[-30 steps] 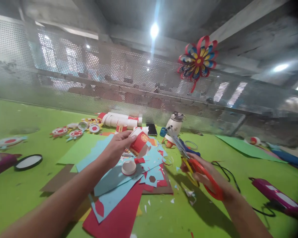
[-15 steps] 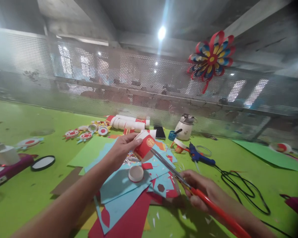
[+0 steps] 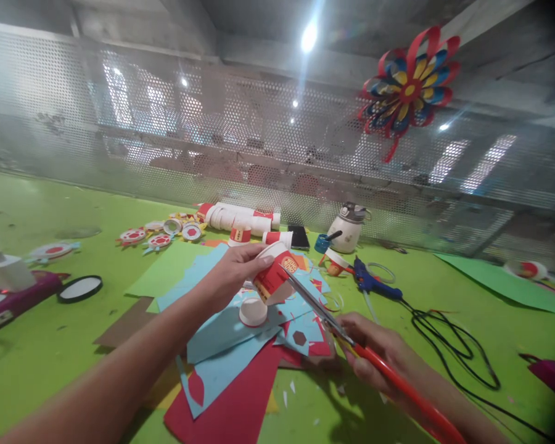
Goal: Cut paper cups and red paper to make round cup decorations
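Note:
My left hand (image 3: 240, 268) pinches the rim side of a red and white paper cup (image 3: 274, 274), tilted above the papers. Gripped in my right hand (image 3: 374, 345) is a pair of scissors (image 3: 317, 305) with long metal blades and red handles. The blade tips meet the cup's right side, where its wall looks cut; how far they reach in is hard to tell. Directly below the cup, a round white cup bottom (image 3: 253, 312) with a red edge lies on light blue paper (image 3: 222, 339). Red paper (image 3: 231, 401) sticks out toward me.
A blue glue gun (image 3: 374, 285) with a coiled black cord lies at right. Behind stand a white bottle (image 3: 345, 228), a blue pot (image 3: 322, 243), a phone (image 3: 298, 237) and stacked paper cups (image 3: 240, 219). At left are cup-bottom crafts (image 3: 160, 240) and a purple power strip (image 3: 23, 302).
The camera view has tilted slightly. The cup's cut side has opened up more at the scissors, and its lower flap now hangs near the round cup bottom. Both hands keep their holds.

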`<state>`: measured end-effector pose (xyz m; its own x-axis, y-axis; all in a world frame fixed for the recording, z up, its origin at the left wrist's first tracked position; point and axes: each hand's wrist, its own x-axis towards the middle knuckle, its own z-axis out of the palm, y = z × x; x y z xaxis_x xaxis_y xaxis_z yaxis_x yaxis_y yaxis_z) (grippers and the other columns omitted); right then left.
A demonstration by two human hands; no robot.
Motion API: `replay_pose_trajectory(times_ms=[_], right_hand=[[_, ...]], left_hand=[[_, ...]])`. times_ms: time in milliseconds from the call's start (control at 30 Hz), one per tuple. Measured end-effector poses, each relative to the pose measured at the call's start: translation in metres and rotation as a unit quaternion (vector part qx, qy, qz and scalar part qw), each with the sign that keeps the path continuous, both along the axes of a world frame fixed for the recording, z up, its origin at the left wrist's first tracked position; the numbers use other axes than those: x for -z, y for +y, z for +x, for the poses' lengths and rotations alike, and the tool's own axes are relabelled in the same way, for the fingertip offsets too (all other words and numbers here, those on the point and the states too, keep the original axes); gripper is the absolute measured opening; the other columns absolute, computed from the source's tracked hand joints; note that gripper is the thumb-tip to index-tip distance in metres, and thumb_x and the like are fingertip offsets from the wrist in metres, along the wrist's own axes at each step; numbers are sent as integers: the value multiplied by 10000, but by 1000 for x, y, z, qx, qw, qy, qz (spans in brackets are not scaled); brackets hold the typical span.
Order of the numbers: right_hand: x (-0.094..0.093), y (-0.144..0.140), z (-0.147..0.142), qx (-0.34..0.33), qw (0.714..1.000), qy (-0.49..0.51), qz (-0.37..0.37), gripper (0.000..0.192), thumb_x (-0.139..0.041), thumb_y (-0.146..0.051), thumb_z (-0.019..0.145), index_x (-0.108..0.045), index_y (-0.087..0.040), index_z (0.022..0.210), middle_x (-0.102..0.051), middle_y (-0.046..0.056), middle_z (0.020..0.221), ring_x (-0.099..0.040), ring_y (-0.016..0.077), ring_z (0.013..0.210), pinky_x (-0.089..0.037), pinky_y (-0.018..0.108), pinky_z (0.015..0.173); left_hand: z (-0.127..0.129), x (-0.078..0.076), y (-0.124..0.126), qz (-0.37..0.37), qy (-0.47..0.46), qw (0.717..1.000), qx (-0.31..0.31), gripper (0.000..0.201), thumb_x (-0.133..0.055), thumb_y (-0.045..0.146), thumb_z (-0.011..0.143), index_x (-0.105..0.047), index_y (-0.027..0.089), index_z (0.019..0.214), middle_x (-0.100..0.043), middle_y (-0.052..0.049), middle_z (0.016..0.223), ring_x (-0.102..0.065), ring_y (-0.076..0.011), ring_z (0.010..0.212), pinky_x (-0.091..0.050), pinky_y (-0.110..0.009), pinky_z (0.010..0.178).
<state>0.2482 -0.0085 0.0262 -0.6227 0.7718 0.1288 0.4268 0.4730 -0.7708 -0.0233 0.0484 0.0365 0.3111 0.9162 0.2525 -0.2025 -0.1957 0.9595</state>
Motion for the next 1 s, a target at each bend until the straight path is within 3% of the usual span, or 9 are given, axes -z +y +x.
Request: replay_pose_trajectory(times_ms=[233, 433, 700, 833, 1000], right_hand=[[-2, 1, -3, -26, 999, 15, 35, 413, -420, -532, 884, -544, -202, 1100, -617, 90, 934, -590, 212, 814, -490, 264, 642], [-2, -1, -7, -1, 998, 43, 38, 461, -395, -587, 880, -553, -211, 1096, -614, 64, 892, -586, 177, 766, -492, 244, 661], [-8, -6, -5, 14, 1000, 3, 2, 306, -475, -428, 878, -549, -213, 1083, -626, 91, 955, -577, 266, 951, -489, 283, 676], [-6, -5, -5, 21, 1000, 4, -1, 339, -495, -411, 865, -541, -211, 1135, -624, 76, 830, -592, 266, 892, -487, 275, 625], [-3, -6, -6, 20, 1000, 5, -3, 381, -479, -453, 870, -533, -217, 1164, -628, 87, 933, -593, 243, 846, -485, 263, 596]], left_hand=[[0, -2, -1, -10, -11, 1000, 14, 321, -614, 319, 797, -659, 133, 1056, -692, -96, 931, -621, -207, 853, -458, -345, 786], [1, -2, -2, -8, -18, 1000, 4, 306, -621, 305, 784, -665, 125, 1028, -689, -93, 914, -618, -208, 843, -455, -335, 766], [3, -4, -4, -21, -30, 999, -3, 268, -630, 286, 771, -685, 128, 981, -696, -71, 858, -610, -184, 773, -444, -300, 712], [4, -5, -5, -14, -23, 1000, -7, 230, -622, 281, 779, -693, 121, 928, -695, -75, 863, -602, -168, 746, -435, -280, 681], [5, -4, -6, -6, -13, 1000, -8, 219, -619, 294, 784, -692, 121, 896, -689, -64, 839, -589, -152, 716, -424, -268, 669]])
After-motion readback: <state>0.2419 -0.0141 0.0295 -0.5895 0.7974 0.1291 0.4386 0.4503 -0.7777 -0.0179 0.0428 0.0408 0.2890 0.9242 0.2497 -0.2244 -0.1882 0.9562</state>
